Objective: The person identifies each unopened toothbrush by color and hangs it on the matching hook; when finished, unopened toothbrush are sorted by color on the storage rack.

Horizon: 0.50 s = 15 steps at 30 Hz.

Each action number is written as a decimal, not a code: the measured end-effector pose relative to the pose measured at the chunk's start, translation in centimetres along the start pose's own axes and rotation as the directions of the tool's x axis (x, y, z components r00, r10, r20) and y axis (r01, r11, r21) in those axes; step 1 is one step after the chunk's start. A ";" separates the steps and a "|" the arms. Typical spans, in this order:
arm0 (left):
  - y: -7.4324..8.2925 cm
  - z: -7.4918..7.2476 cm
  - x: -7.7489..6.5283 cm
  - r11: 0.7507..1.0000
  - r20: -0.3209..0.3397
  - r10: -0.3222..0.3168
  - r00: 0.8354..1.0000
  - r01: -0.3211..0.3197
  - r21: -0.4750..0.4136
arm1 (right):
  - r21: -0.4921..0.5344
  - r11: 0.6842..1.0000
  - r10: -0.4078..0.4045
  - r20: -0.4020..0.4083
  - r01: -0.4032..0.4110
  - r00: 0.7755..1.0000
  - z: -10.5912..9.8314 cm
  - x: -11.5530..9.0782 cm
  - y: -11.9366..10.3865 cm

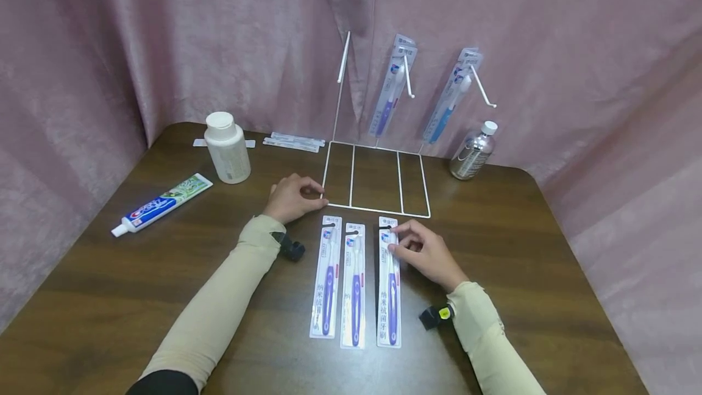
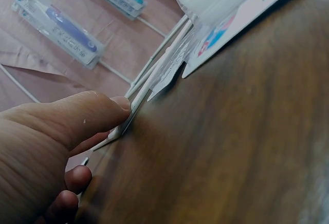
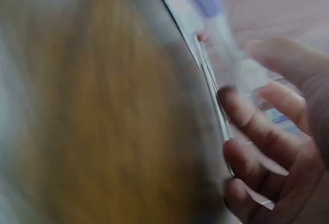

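My left hand (image 1: pixel 293 198) is at the near left corner of a white wire rack (image 1: pixel 378 209), its thumb and finger pinching the wire. In the left wrist view the thumb (image 2: pixel 97 112) presses on that wire. Three packaged purple toothbrushes lie in front of the rack: a left pack (image 1: pixel 326 279), a middle pack (image 1: pixel 353 288) and a right pack (image 1: pixel 389 285). My right hand (image 1: pixel 430 255) holds the right pack near its top, thumb and index finger bent over it. The right wrist view is blurred; fingertips (image 3: pixel 234 100) meet the pack's edge there.
Packaged toothbrushes hang on the rack's middle hook (image 1: pixel 408 78) and right hook (image 1: pixel 482 87); the left hook (image 1: pixel 343 56) is bare. A white bottle (image 1: pixel 229 154), toothpaste tube (image 1: pixel 164 203), white strips (image 1: pixel 294 142) and a silver bottle (image 1: pixel 473 152) stand or lie around. A pink curtain (image 1: pixel 230 35) hangs behind.
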<state>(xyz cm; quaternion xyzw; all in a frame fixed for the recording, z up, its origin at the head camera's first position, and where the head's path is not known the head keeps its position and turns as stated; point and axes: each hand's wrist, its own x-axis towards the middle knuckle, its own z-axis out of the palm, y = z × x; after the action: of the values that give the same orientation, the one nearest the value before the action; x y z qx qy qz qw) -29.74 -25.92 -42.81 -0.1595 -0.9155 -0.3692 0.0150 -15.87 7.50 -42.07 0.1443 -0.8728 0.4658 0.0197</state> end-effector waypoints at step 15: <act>0.1 0.0 -0.2 1.000 -0.008 0.012 1.000 -0.012 0.002 | -0.404 0.846 -0.533 -0.605 0.349 0.591 -4.0 6.5 -10.8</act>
<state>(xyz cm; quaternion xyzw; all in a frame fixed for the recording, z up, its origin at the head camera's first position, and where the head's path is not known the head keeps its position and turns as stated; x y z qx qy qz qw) -29.49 -25.94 -42.78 -0.1634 -0.9148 -0.3688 0.0210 -19.55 3.57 -29.96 0.1673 -0.7847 0.3542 0.4803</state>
